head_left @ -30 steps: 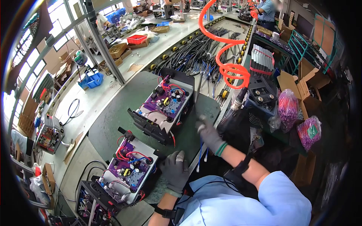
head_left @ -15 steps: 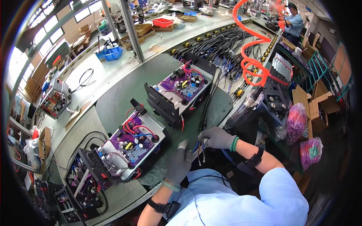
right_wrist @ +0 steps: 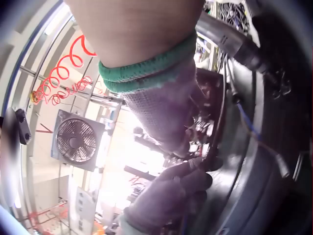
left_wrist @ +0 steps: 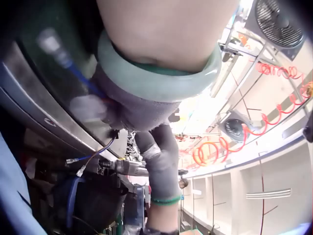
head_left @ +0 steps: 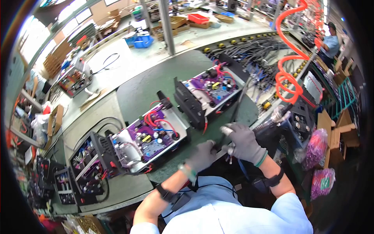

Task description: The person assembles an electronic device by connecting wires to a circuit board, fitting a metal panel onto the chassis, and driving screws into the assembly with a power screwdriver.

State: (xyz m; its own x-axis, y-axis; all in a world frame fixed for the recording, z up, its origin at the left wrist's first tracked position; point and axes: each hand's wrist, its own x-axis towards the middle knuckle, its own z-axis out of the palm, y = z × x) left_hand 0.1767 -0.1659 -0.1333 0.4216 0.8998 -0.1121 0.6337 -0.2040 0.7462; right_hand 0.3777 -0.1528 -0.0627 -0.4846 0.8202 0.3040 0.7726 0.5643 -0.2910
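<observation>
Both hands wear grey gloves and work close together at the table's front edge. The right hand [head_left: 245, 144] grips a black cable [head_left: 240, 102] that runs along the right side of the far open device [head_left: 214, 87]. Blue and brown wires with terminals [right_wrist: 282, 166] hang from the cable's end in the right wrist view. Fingers curled, the left hand [head_left: 201, 156] holds a cable end just left of the right hand; a blue wire [left_wrist: 80, 78] with a clear-sleeved connector sticks out past it. The fingertips partly hide the cable. Nearer stands a second open device [head_left: 150, 134] with a purple circuit board.
An air screwdriver [head_left: 269, 124] on a coiled red hose [head_left: 290, 78] lies right of the hands. Many dark cables [head_left: 253, 54] lie on the roller conveyor behind. More opened devices [head_left: 87, 171] stand at left. Bagged pink parts [head_left: 316, 143] and cardboard boxes [head_left: 344, 130] are at right.
The right hand has drawn the black cable toward the table's front edge. The left hand has moved right, away from the near device, to meet it. The head view has swung left.
</observation>
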